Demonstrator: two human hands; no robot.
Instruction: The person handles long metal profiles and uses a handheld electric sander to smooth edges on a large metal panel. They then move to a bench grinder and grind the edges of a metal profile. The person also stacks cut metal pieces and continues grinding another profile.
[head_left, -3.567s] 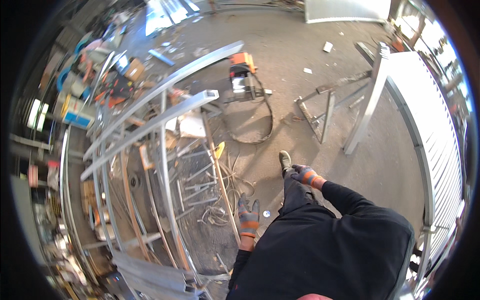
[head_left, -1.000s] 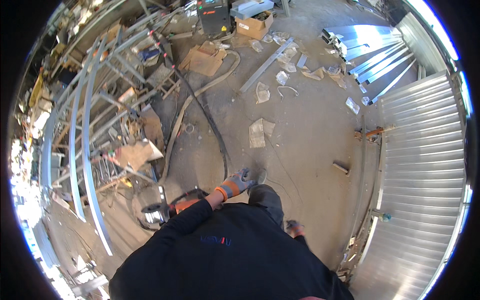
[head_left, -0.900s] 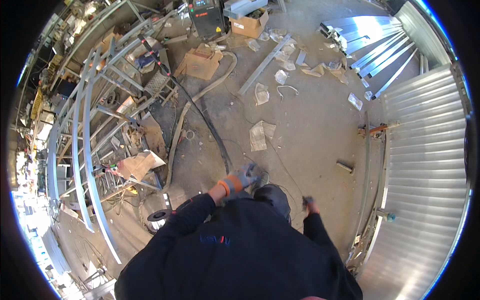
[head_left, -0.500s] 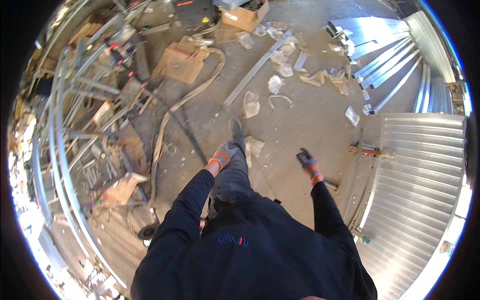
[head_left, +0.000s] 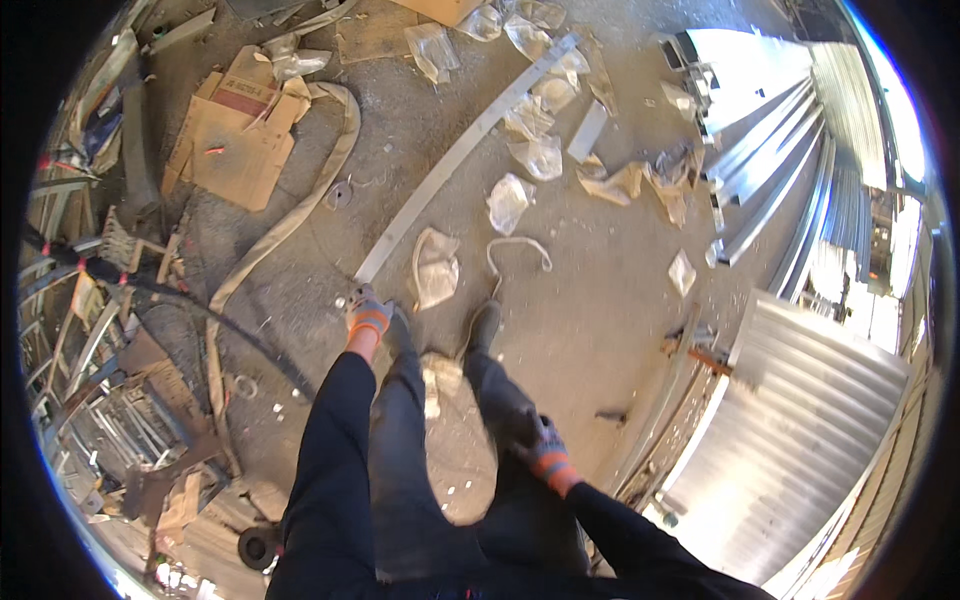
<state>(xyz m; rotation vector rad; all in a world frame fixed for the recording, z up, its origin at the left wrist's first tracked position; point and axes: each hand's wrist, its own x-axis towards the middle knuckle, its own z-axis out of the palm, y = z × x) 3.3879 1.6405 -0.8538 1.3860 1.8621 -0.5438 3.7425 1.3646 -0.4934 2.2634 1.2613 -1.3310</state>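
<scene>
Currently, the fingers of the left hand (head_left: 368,314), gloved in grey with an orange cuff, are hanging ahead of the left leg (head_left: 398,440); whether they are standing apart or together cannot be told, and no held object is showing. The fingers of the right hand (head_left: 548,455) are overlapping the right leg (head_left: 492,385) in view; their spread, and any contact with the trouser cloth, cannot be told. Both arms are probably hanging low for balance, since the feet are standing staggered. Nearest the left hand in view, a long grey metal bar (head_left: 458,153) is lying on the floor (head_left: 590,300). Its near end is pointing toward the left hand, contact being doubtful; its long axis is running forward and to the right. The bar is presumably lying flat because the floor is supporting its full length. Clear plastic wrapping (head_left: 436,270) is lying just beside its near half, likely as discarded packing. Farther left, a pale flat hose (head_left: 285,228) is snaking past flattened cardboard (head_left: 240,150). Farther right, a ribbed metal panel (head_left: 800,420) is occupying the side, with bright metal profiles (head_left: 755,75) fanning out beyond it.
</scene>
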